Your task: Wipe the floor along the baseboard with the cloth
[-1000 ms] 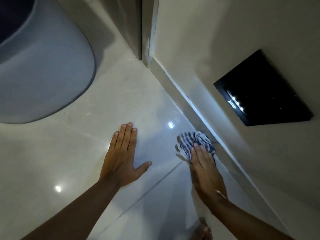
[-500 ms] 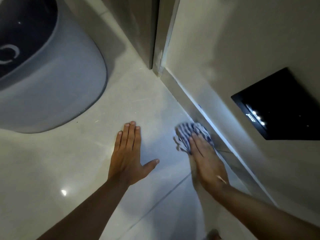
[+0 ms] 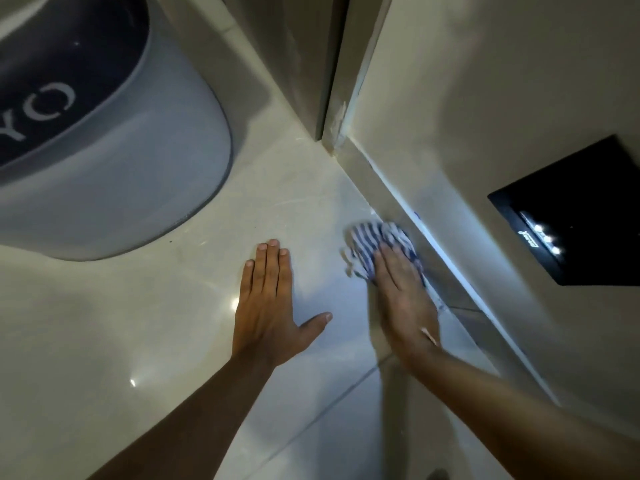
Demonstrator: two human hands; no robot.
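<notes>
Cloth, blue-and-white striped and bunched up, lies on the floor under the fingers of my right hand, with most of its bulk sticking out ahead of my fingertips and a little to their left. My right hand is pressed flat on top of it, palm down, fingers straight and close together rather than curled around the fabric, so I am pinning it to the tile and not gripping it. On the far side of my right hand the cloth touches, or all but touches, the baseboard, which runs diagonally just beside that hand's outer edge; I cannot tell whether a fold rides up onto it. A thin strip of fabric also shows along the outer side of my palm, next to the baseboard.

My left hand holds nothing. It rests flat on the glossy tile, palm down, four fingers together and the thumb spread out toward my right hand. It sits well to the left of the cloth with bare tile between them, and its fingertips reach about as far forward as those of my right hand.

Beyond my left hand stands a grey rounded bin. Past my right hand, on the wall above the baseboard, is a black panel with small white lights.
</notes>
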